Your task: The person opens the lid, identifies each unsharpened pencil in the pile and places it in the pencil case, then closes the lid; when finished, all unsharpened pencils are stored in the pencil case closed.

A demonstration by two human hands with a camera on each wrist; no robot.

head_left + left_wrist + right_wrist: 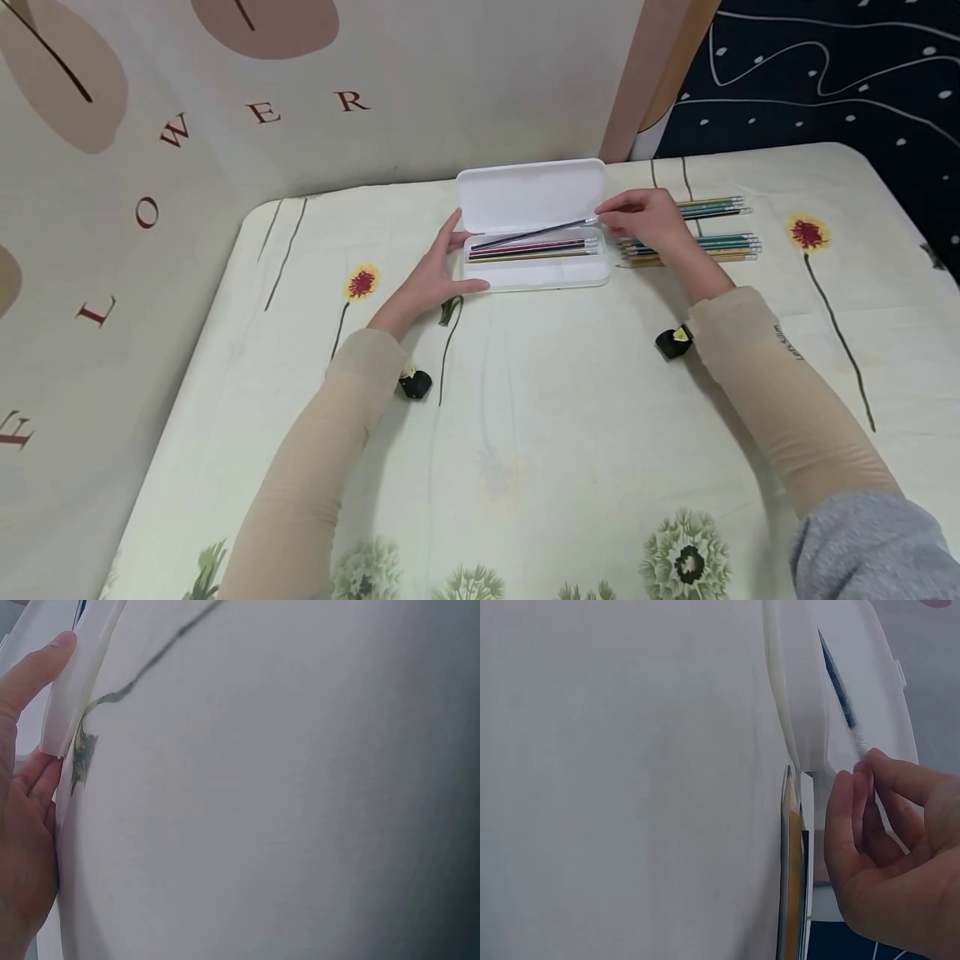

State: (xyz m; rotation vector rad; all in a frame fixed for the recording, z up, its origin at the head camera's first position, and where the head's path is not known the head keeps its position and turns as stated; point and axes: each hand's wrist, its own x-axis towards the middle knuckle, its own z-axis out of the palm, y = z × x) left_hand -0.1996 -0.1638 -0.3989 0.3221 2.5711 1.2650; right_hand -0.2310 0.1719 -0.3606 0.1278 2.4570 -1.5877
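A white pencil case lies with its lid raised at the back of the table. Several pencils rest side by side in its tray. My left hand holds the case's left end, thumb over the front wall; in the left wrist view, fingers reach around the corner. Between thumb and fingertips, my right hand pinches a dark blue pencil by its eraser end. That pencil slants over the tray, tip toward the left. In the right wrist view, the blue pencil appears against the white case.
Right of the case lie two groups of pencils, a nearer bundle and a farther one, partly behind the right hand. A flower-printed cloth covers the table. A patterned wall covering rises behind.
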